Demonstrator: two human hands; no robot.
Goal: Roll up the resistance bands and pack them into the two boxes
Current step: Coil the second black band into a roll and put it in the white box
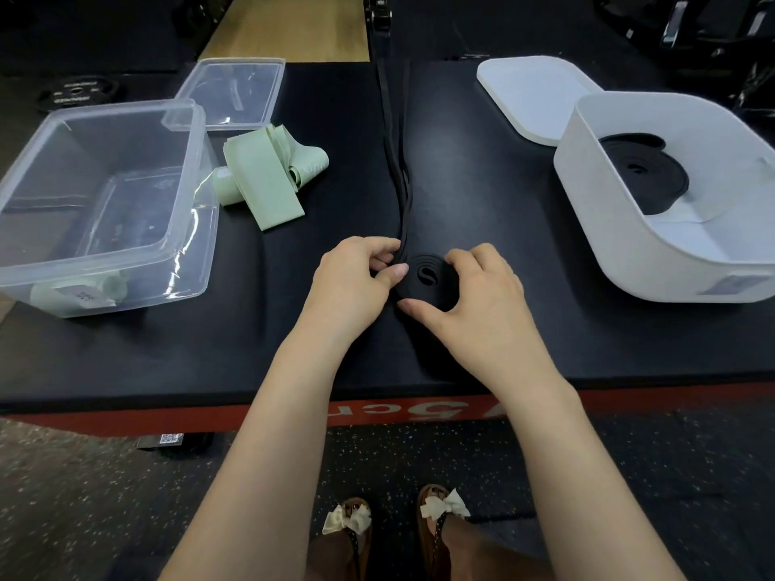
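Both hands meet over a matte black padded platform (482,203), working a flat black rubber band (423,280) that is partly wound into a tight round coil lying flat between them. The right hand (474,295) curls round the coil, fingers hooked over its far side and thumb pressed against its near edge. The left hand (356,272) pinches the unwound strands just beside the coil, thumb against curled fingers. From that pinch the loose length runs straight away from the hands, a thin doubled strip with its long axis pointing toward the far end of the platform. Beyond and to the outside of the left hand lies a loose pale green band (262,174), wide, thin and smooth, folded over itself with one end curled. Further out on that side stands a clear rectangular plastic box (180,228) holding what looks like a rolled green band (77,293) in its near corner, though the glare blurs it; its clear lid (235,92) lies behind. Past the right hand sits a white rounded box (595,211) containing a coiled black band (646,178), its white lid (532,96) resting flat beyond.
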